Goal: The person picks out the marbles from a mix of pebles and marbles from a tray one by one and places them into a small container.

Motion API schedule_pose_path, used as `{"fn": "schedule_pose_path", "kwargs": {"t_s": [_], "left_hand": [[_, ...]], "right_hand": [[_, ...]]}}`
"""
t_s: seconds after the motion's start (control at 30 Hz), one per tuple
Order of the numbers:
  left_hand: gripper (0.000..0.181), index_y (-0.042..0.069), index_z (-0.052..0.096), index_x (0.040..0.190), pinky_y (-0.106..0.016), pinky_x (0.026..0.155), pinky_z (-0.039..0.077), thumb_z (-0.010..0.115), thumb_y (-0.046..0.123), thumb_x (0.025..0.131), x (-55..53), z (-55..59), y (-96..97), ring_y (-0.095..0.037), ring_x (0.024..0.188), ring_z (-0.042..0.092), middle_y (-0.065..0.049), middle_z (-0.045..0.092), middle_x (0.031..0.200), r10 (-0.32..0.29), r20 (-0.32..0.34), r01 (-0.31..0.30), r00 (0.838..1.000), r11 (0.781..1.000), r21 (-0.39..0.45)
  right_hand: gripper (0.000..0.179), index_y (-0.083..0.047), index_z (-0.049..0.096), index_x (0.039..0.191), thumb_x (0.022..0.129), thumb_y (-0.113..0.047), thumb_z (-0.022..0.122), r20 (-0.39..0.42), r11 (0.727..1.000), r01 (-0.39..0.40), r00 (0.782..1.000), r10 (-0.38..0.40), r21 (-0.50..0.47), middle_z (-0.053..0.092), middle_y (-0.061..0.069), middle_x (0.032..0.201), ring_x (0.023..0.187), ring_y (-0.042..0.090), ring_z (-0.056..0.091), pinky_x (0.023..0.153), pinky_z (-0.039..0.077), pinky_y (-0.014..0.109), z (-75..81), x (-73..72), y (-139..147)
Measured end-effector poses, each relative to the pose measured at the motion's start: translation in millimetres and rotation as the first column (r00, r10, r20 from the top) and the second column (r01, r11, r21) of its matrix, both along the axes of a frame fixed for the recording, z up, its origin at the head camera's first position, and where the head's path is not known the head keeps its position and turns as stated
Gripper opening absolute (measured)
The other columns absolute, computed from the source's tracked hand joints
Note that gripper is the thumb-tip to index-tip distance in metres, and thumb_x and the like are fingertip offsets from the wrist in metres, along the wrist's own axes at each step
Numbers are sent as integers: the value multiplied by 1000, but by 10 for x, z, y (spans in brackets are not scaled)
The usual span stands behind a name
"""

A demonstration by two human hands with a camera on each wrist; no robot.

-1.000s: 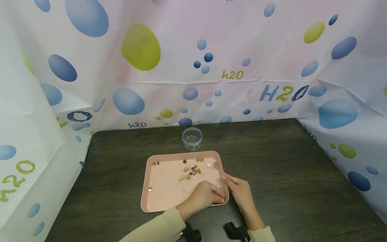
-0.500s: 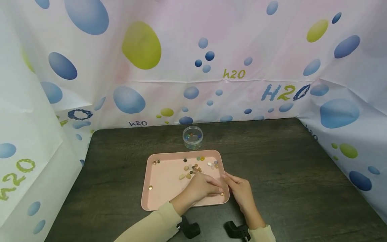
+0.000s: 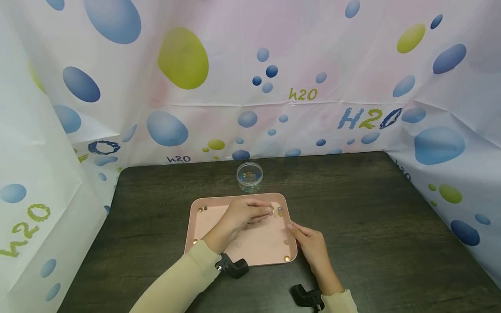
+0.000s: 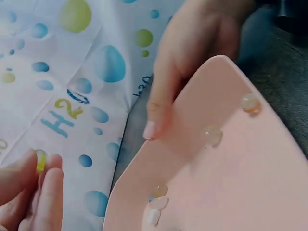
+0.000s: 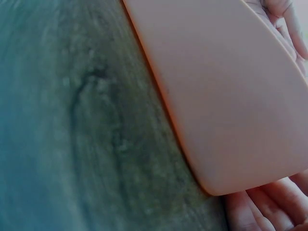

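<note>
Between the thumb and fingers of my left hand (image 3: 240,215) is a clear glass marble with yellow in it (image 4: 41,161), held over the back part of a pink tray (image 3: 262,248). My right hand (image 3: 312,248) grips the tray's right side, thumb along the rim and fingers partly hidden beneath. A gold-looking marble (image 3: 287,258) lies in the near right corner, with a clear one (image 3: 286,242) behind it. Toward the back right are a white piece (image 4: 154,216) and a few small stones. My left hand covers the middle of the tray in the head view.
Behind the tray stands a clear round jar (image 3: 249,178) with colored marbles inside. More small marbles (image 3: 200,209) lie along the tray's left side. The dark wooden table (image 3: 352,208) is backed by a patterned curtain (image 3: 219,65).
My left hand has moved from the tray's near right corner to its back part, uncovering the gold-looking marble in that corner. My right hand has stayed on the tray's right side.
</note>
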State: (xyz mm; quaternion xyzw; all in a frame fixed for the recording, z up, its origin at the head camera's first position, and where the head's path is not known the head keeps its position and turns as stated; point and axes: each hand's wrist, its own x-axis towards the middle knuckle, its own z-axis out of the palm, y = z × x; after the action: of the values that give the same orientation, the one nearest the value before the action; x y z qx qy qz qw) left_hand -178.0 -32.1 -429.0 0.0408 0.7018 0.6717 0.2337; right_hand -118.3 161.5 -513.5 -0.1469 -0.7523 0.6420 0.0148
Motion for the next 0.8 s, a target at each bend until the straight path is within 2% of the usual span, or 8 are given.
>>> {"fn": "schedule_pose_path", "kwargs": {"t_s": [0.07,0.17,0.27,0.33,0.43,0.53,0.63,0.8], "left_hand": [[31,6,70,108,-44,91,49,71,20,81,-41,13,-21,-18,96,67,-5,70,103,0,11,0,1000,1000,2],[28,6,69,108,-46,93,48,70,18,82,-98,25,-39,-16,94,67,-6,70,104,16,61,-20,998,998,56],[33,4,66,112,-43,97,45,70,15,82,-162,39,-55,-12,94,67,-8,69,107,48,134,-66,990,988,138],[38,3,64,116,-41,98,45,71,15,81,-212,52,-73,-13,95,67,-9,68,109,70,161,-96,984,982,160],[42,0,61,120,-38,100,43,70,13,81,-300,67,-110,-16,97,67,-11,68,110,100,152,-127,983,975,181],[40,-1,61,120,-37,98,45,68,10,82,-386,79,-151,-16,95,67,-11,69,105,130,103,-147,986,973,179],[35,-2,62,117,-38,100,43,66,7,83,-458,97,-189,-15,92,68,-11,70,102,164,98,-182,982,960,212],[33,-2,63,116,-33,96,47,65,6,85,-571,138,-235,-13,93,68,-13,67,109,207,58,-215,977,954,208]], "right_hand": [[37,-5,66,114,86,-30,66,2,1000,4,1000,-4,-12,65,15,113,98,22,65,74,55,25,-2,-4,3],[38,-5,66,115,86,-29,66,8,1000,6,1000,-6,-21,65,16,114,98,22,65,73,55,25,2,-12,3],[38,-5,66,115,86,-30,66,15,1000,7,1000,-6,-24,64,15,114,99,22,65,73,55,26,10,-16,1],[39,-5,66,115,86,-31,66,16,1000,4,1000,-3,-28,64,15,115,99,22,65,73,55,26,15,-16,0],[39,-6,66,115,86,-31,67,14,1000,4,1000,-3,-31,64,15,114,99,23,65,73,55,26,17,-10,2],[40,-7,67,115,85,-33,67,10,1000,4,1000,-3,-20,65,15,114,100,22,65,74,55,26,21,-4,3],[40,-8,67,114,84,-34,67,11,1000,5,1000,-5,-3,66,13,112,100,22,64,74,55,25,23,0,3],[37,-8,68,113,85,-33,67,11,1000,10,1000,-10,-1,66,13,111,99,19,65,74,55,25,22,-1,-1]]}}
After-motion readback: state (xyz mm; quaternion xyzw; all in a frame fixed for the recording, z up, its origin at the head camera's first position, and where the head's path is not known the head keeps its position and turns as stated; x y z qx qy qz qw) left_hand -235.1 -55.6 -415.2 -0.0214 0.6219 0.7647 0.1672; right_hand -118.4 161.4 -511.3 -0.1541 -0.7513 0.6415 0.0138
